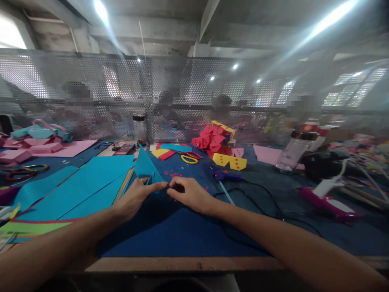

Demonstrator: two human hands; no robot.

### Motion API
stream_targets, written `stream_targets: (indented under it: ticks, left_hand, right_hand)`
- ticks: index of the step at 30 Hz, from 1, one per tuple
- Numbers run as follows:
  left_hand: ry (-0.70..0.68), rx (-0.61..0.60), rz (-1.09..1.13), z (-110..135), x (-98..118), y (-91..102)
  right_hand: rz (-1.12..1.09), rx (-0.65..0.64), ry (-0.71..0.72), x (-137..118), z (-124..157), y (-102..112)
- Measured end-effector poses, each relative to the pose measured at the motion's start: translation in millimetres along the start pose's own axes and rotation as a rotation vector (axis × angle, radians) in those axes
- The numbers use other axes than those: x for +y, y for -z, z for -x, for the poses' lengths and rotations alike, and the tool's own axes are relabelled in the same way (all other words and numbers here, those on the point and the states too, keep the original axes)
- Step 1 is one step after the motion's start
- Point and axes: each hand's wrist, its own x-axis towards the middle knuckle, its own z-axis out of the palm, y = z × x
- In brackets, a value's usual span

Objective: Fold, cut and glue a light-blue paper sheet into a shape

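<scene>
A folded piece of blue paper [147, 164] stands up at a slant over the table, its pointed end toward the back. My left hand [138, 194] is closed on its lower part, the thumb stretched along the near edge. At the paper's right corner my right hand [188, 192] meets the left thumb tip, finger and thumb pinched together. A tiny dark bit shows between the fingertips, too small to name. Left of my hands lies a stack of blue sheets [91, 186], with green, red and orange ones beneath.
Yellow-handled scissors [190, 159], a pile of red paper pieces [212, 140] and yellow cutouts [230, 161] lie behind. A blue glue gun [226, 175] with a trailing black cord is at right, near a glass jar [293, 152] and a pink power strip [330, 205]. A perforated metal screen [182, 81] stands behind.
</scene>
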Motion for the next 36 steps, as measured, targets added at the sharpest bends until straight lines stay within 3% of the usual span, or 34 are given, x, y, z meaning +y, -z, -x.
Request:
stream_targets:
  ticks: [7, 17, 36]
  left_hand:
    - [0.061, 0.033, 0.041, 0.1, 1.9, -2.1]
    - [-0.009, 0.016, 0.017, 0.1, 0.1, 0.4]
    - [0.041, 0.046, 0.053, 0.0, 0.5, -1.6]
  right_hand:
    - [0.013, -0.005, 0.007, -4.4, 1.0, 1.2]
    - [-0.188, -0.075, -0.006, 3.3, -1.5, 1.2]
    - [-0.085, -0.001, -0.01, -5.0, 0.5, 1.2]
